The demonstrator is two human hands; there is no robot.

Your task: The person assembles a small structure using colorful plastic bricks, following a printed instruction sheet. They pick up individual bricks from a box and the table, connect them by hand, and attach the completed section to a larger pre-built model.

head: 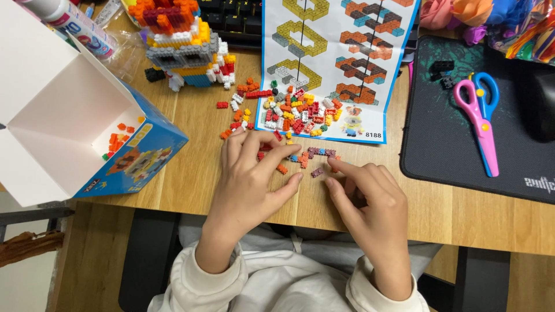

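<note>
Bricks (pixel 315 155) lie between both hands' fingertips — ungripped.

Loose bricks (pixel 300 156) lie between the box (pixel 87 133) on the left and the scissors (pixel 478 118) on the right.

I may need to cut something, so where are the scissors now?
In the head view, the pink and blue scissors lie on the black mat at the right, beyond the right hand and right of the instruction sheet.
</note>
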